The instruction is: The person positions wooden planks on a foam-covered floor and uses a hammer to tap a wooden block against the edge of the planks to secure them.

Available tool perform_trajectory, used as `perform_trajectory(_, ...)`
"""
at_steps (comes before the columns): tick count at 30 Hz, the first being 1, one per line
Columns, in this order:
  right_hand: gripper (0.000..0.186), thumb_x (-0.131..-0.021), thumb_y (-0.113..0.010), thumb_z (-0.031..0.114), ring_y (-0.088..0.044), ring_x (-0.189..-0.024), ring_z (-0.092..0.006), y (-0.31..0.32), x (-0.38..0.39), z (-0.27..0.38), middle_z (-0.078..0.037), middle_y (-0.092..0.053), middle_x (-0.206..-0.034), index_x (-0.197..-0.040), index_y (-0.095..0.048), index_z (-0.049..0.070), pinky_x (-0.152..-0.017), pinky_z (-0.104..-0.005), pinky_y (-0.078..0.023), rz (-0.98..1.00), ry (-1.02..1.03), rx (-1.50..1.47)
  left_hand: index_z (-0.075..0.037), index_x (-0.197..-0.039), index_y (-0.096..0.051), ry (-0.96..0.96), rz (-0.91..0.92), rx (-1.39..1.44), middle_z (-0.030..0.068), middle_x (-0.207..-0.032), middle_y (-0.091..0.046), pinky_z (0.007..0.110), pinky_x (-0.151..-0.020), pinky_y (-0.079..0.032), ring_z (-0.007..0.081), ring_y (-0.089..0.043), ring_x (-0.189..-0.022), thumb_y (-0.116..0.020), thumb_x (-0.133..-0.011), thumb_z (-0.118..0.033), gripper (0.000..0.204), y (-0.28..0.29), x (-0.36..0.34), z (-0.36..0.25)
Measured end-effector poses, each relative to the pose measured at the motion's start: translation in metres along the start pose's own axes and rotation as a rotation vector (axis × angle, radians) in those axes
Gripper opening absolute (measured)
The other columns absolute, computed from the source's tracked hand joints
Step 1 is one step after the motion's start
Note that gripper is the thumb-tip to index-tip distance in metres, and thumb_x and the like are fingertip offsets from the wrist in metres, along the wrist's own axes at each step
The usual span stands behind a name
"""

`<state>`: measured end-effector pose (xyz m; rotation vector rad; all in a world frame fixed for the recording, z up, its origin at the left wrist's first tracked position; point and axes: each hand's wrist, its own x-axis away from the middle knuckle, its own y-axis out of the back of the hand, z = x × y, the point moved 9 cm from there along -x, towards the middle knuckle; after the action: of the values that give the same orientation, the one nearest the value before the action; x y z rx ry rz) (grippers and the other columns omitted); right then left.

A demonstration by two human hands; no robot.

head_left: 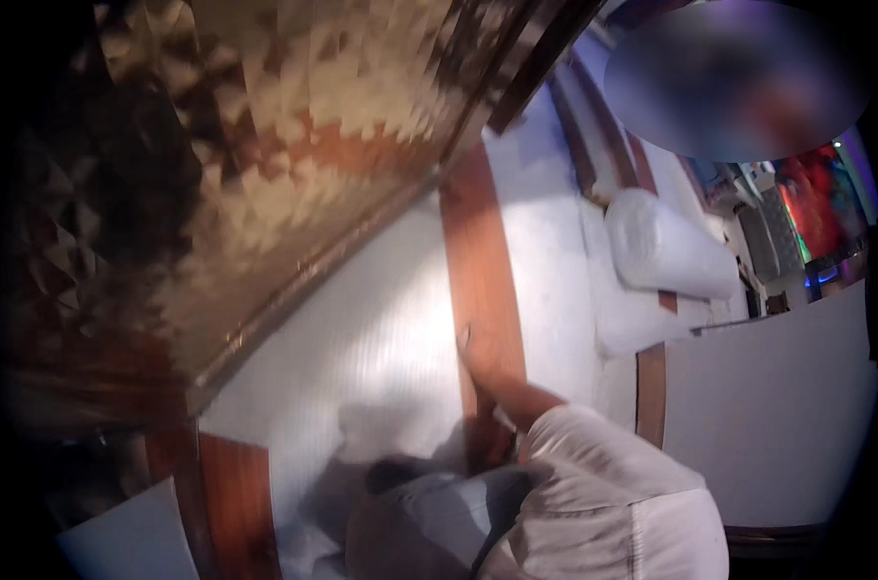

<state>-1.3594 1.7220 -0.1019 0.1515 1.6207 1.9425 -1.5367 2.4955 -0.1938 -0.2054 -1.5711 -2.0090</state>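
Observation:
My right arm reaches down and forward from a loose cream sleeve. At its end my right hand (482, 362) is over or on a reddish-brown wooden strip (482, 242), and its similar colour makes the outline hard to follow. Blur hides the fingers, so I cannot tell whether they hold anything. A small dark curved line shows beside the hand. My left hand does not show. To the left of the strip is a white ribbed surface (361, 300), where my shadow falls.
A large reflective panel of bevelled facets (265, 145) with a gold edge fills the upper left. A white wrapped roll (666, 246) lies to the right, above a broad pale panel (767, 416). A bright red picture or screen (820, 203) is at the far right.

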Motion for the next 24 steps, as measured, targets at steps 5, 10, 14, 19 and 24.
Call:
perform_trajectory(5, 0.03, -0.099, -0.053, 0.033, -0.068, -0.083, -0.0479, -0.035, 0.02, 0.001, -0.024, -0.071, -0.095, -0.104, -0.066, 0.007, -0.076, -0.0604, -0.053, 0.298, -0.148, -0.074, 0.006, -0.119, -0.068, 0.072, -0.118, 0.051, 0.0249, -0.123, -0.067, 0.055, -0.106, -0.042, 0.0414, -0.063, -0.114, -0.053, -0.1, -0.041, 0.053, 0.052, -0.007, -0.023)
perform_trajectory(10, 0.042, -0.099, -0.052, 0.038, -0.069, -0.101, -0.0484, -0.074, 0.025, 0.01, -0.03, -0.071, -0.107, -0.114, -0.064, 0.0, -0.089, -0.0578, -0.053, 0.515, -0.094, -0.098, 0.007, -0.121, -0.066, 0.122, -0.168, 0.133, 0.0254, -0.127, -0.065, 0.054, -0.108, -0.041, 0.0417, -0.061, -0.118, -0.054, -0.1, -0.041, 0.054, 0.066, -0.003, -0.036)
perform_trajectory(14, 0.045, -0.098, -0.051, 0.035, -0.069, -0.102, -0.0484, -0.105, 0.002, -0.039, -0.03, -0.071, -0.11, -0.116, -0.065, -0.003, -0.09, -0.056, -0.053, 0.562, -0.006, -0.027, 0.008, -0.123, -0.065, 0.099, -0.202, 0.185, 0.0257, -0.13, -0.064, 0.053, -0.11, -0.04, 0.042, -0.059, -0.121, -0.056, -0.099, -0.041, 0.056, 0.076, -0.007, -0.059)
perform_trajectory(19, 0.046, -0.097, -0.051, 0.034, -0.069, -0.104, -0.0479, -0.118, -0.015, -0.028, -0.03, -0.071, -0.111, -0.116, -0.066, -0.005, -0.091, -0.0545, -0.054, 0.738, -0.007, 0.003, 0.009, -0.126, -0.064, 0.162, -0.235, 0.224, 0.0262, -0.133, -0.062, 0.052, -0.113, -0.039, 0.0423, -0.058, -0.125, -0.057, -0.099, -0.041, 0.058, 0.067, 0.009, -0.043)
perform_trajectory(24, 0.043, -0.097, -0.052, 0.035, -0.069, -0.101, -0.0463, -0.121, -0.022, -0.003, -0.029, -0.071, -0.11, -0.114, -0.07, 0.0, -0.089, -0.0524, -0.055, 0.7, 0.135, -0.024, 0.01, -0.128, -0.062, 0.228, -0.29, 0.222, 0.0266, -0.137, -0.061, 0.051, -0.115, -0.037, 0.0426, -0.056, -0.129, -0.059, -0.098, -0.041, 0.06, 0.039, 0.048, -0.017)
